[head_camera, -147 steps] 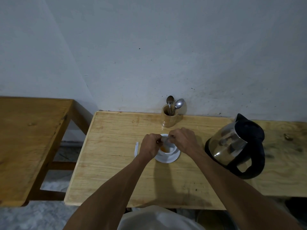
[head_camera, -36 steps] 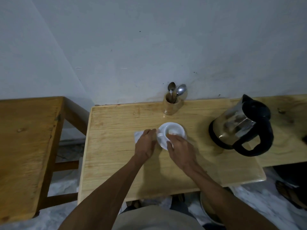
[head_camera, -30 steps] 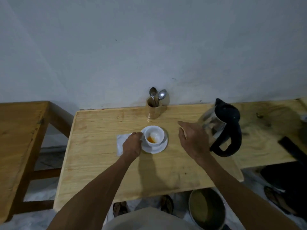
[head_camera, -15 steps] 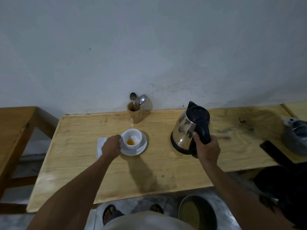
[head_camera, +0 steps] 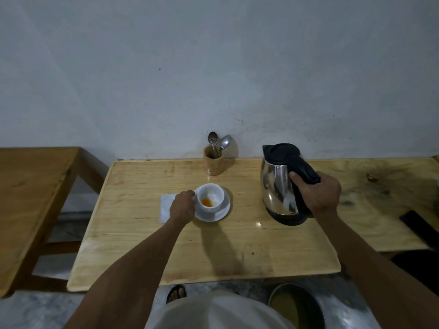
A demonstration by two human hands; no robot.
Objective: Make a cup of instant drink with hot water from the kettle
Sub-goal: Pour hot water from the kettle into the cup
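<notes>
Right hand [head_camera: 317,194] closed around black plastic handle of one steel electric kettle [head_camera: 280,184], upright near right of pale wooden table [head_camera: 147,248]; handle mostly hidden by fingers. Left hand [head_camera: 181,207] curled at handle side of one small white ceramic cup [head_camera: 210,200], grip on cup handle hidden behind knuckles. Orange powder [head_camera: 207,202] at cup bottom. Cup on one white round saucer [head_camera: 217,216]. One white paper piece [head_camera: 165,207], partly covered by left hand. Two metal spoons [head_camera: 218,143] in one wooden holder [head_camera: 213,163] by wall. Dark flat object [head_camera: 418,225] at right, cut off, unclear.
</notes>
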